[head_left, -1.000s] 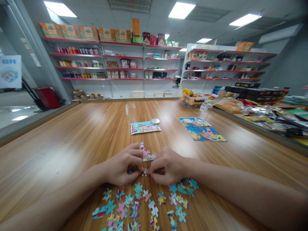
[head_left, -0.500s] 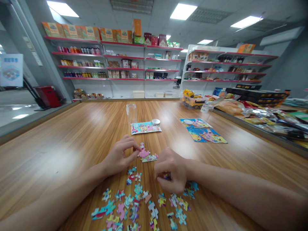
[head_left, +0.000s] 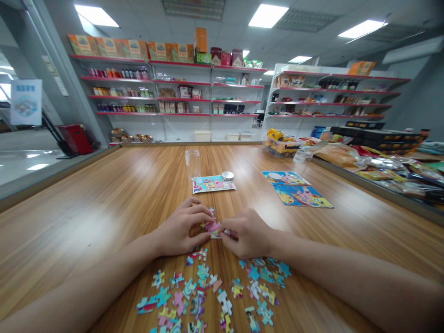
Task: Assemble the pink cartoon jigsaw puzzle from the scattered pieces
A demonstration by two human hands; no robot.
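- A small joined cluster of puzzle pieces (head_left: 212, 227), pink in the middle, is lying flat on the wooden table (head_left: 104, 208) straight in front of the person; both hands are meeting over it.
- The left hand (head_left: 182, 229) is curling its fingers over the left edge of the cluster, fingertips touching the pink part; the thumb is tucking underneath, so the hand is pinching the cluster's side.
- The right hand (head_left: 248, 233) is resting knuckles-up just beside the cluster, fingertips pressing against its right edge; whether a separate piece is sitting between those fingers I cannot tell, as the hand is covering it.
- Loose puzzle pieces (head_left: 208, 296) are lying scattered on the table nearer the person, below both wrists; a few small ones are sitting just under the left hand; a blue-green bunch is lying beneath the right forearm.
- Further out, a printed cartoon picture card (head_left: 213, 184) is lying flat on the table; a round silver lid (head_left: 227, 175) is sitting on its right corner; a clear plastic jar (head_left: 192, 163) is standing upright just behind its left end.
- Off to the right, two more picture cards (head_left: 298, 188) are lying side by side, one overlapping the other.
- Beyond those, a yellow toy truck (head_left: 282, 141) in a clear box and piled packaged goods (head_left: 374, 157) are lining the table's right side; red-edged shop shelves (head_left: 173, 88) are filling the back wall.
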